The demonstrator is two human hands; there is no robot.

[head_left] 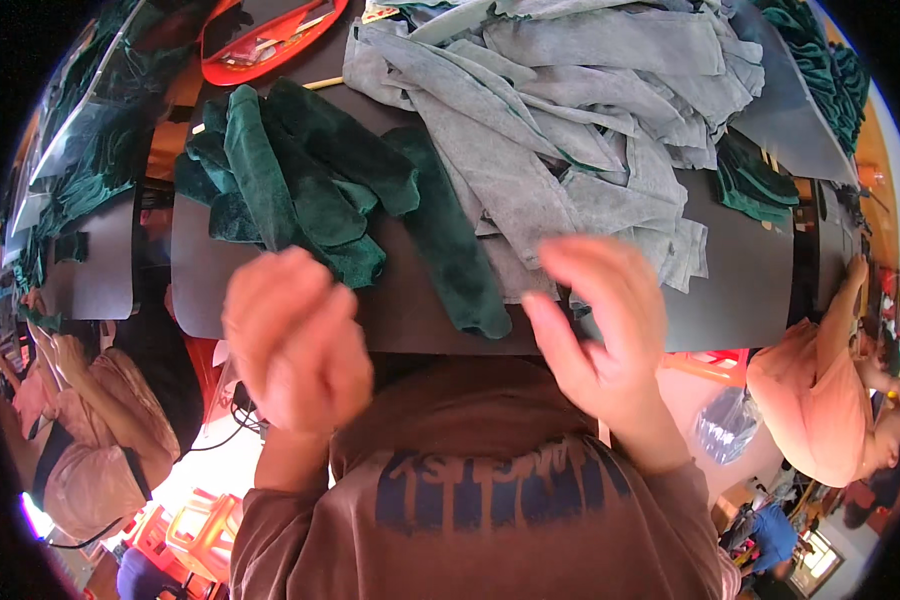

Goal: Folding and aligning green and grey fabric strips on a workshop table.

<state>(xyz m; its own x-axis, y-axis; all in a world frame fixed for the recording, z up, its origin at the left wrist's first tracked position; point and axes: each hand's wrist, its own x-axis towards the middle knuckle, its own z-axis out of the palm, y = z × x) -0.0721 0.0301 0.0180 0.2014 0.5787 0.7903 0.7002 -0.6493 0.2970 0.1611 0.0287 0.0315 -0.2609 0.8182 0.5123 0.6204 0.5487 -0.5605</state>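
My left hand (295, 340) hovers over the table's near edge, blurred, its fingers curled in. Whether anything is inside them is hidden. Across from it, my right hand (605, 320) is open, thumb and fingers apart, with nothing visible between them. Just beyond the left hand lies a loose pile of dark green velvety tube-shaped cloth pieces (310, 180). One long green piece (455, 240) stretches toward the near edge between my hands. Beyond my right hand, a large heap of long grey cloth pieces (590, 110) spreads over the table, some showing green edges.
The dark table (715, 300) has a red tray (245, 72) at its far left and a thin stick (325, 83) nearby. More green cloth (755, 185) lies at the right. Other people sit on both sides, one left (100, 400), one right (820, 400). Orange stools (205, 530) stand behind left.
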